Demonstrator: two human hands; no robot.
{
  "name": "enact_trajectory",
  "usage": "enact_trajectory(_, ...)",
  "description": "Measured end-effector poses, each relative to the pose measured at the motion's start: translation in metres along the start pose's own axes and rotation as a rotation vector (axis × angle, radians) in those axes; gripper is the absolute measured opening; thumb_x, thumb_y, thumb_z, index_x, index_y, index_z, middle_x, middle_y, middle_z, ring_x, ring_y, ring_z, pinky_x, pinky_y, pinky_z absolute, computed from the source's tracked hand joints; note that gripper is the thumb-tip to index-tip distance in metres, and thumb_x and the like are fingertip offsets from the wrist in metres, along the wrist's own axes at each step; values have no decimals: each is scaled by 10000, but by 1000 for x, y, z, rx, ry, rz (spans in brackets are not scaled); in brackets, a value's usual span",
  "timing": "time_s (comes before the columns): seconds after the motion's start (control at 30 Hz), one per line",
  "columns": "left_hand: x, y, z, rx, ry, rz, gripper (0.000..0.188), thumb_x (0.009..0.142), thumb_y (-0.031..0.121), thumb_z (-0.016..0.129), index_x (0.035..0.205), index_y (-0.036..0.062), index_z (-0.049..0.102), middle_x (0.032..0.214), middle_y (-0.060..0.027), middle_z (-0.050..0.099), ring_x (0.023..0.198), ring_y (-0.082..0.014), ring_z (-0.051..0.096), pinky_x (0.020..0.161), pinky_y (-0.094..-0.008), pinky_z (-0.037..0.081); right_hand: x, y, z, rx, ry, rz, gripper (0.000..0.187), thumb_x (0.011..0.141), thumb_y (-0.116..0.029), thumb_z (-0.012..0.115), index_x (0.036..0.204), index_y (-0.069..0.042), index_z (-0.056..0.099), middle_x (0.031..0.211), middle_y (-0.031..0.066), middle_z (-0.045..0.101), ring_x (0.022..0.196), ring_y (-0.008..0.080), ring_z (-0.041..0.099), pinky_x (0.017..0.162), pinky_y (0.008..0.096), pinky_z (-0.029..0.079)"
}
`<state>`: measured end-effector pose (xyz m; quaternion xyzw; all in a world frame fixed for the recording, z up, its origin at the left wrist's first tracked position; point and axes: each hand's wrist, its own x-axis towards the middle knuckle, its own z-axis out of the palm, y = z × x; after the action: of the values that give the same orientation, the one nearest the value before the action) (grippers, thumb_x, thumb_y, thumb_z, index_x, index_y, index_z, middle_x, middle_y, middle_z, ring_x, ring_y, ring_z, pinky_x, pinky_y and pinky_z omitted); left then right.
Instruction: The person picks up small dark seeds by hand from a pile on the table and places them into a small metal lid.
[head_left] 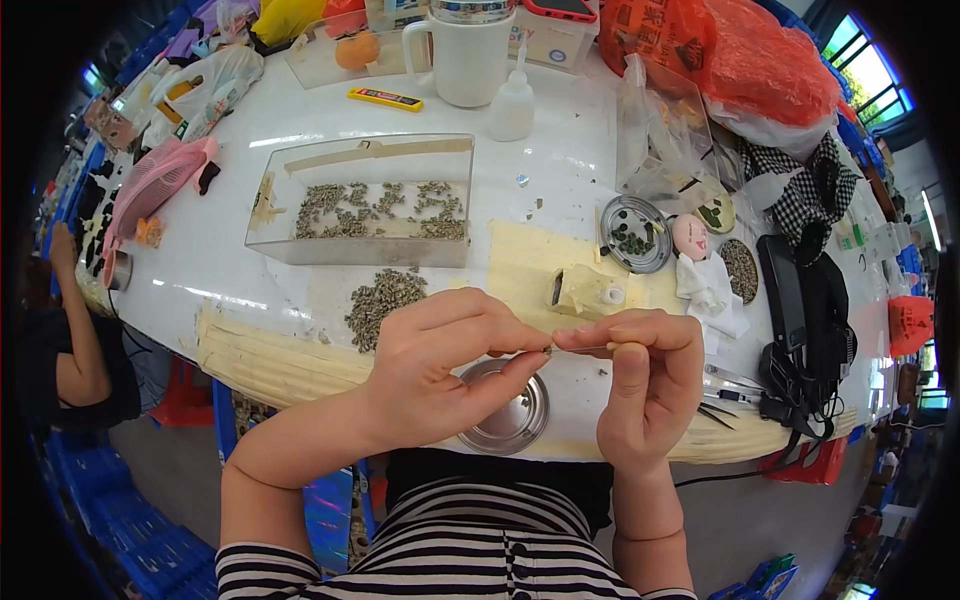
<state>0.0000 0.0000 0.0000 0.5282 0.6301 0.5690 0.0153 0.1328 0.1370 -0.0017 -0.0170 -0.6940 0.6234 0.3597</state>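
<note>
Above a round metal dish [470, 440] near the table's front edge, my two hands meet fingertip to fingertip. My left hand [430, 365] pinches a tiny grey-brown piece [547, 350] between thumb and forefinger. Closed in a pinch, my right hand [645, 385] holds a thin needle-like tool [590, 348] whose tip points at that piece; whether it touches is too small to tell. Beyond my left hand lies a heap of small grey-brown pieces [385, 300]. Similar pieces are spread inside a transparent plastic box [360, 250] farther back.
Right of my hands stand a tape-covered block [580, 290], a dish of dark green bits [637, 235] and a black device with cables [785, 310]. A white jug [470, 60], squeeze bottle [513, 105] and yellow cutter knife [385, 99] stand behind. At far left shows another person's arm [85, 340].
</note>
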Motion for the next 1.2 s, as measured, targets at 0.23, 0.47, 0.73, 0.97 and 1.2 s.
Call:
enact_trajectory(0.23, 1, -1, 0, 4, 5, 24, 176, 733, -5, 785, 904, 26, 756, 780, -68, 689, 648, -182, 632, 557, -288, 490, 0, 1, 1, 7, 8, -13, 111, 1035, -63, 494, 1073, 39, 472, 996, 185, 670, 929, 212, 696, 845, 303, 553)
enact_trajectory(0.47, 1, 0, 0, 29, 10, 28, 167, 728, -2, 790, 887, 28, 747, 772, -67, 683, 642, -182, 633, 548, -289, 487, 4, 1, -9, -183, 234, -104, 99, 1009, -60, 554, 1051, 28, 532, 976, 148, 663, 873, 200, 670, 811, 308, 540)
enact_trajectory(0.73, 0, -1, -4, 65, -31, 69, 232, 715, -75, 783, 934, -6, 749, 815, -90, 693, 695, -164, 661, 593, -252, 506, 19, 7, -20, -1067, 193, -279, 90, 854, -49, 726, 911, -38, 657, 960, 95, 642, 868, 264, 599, 751, 356, 481)
enact_trajectory(0.97, 1, 0, -3, 74, -14, 76, 229, 715, -78, 779, 930, -5, 747, 812, -87, 692, 689, -162, 656, 584, -249, 497, 18, 5, -19, -1187, 195, -302, 125, 816, -78, 762, 892, -62, 663, 939, 80, 639, 879, 268, 578, 768, 372, 459)
enact_trajectory(1.2, 0, -1, -3, 79, -19, 87, 237, 707, -74, 788, 931, -9, 747, 810, -87, 691, 691, -163, 654, 586, -253, 498, 4, 0, -15, -539, 329, -318, 113, 848, -90, 747, 907, -36, 666, 878, 75, 636, 824, 233, 548, 762, 331, 434)
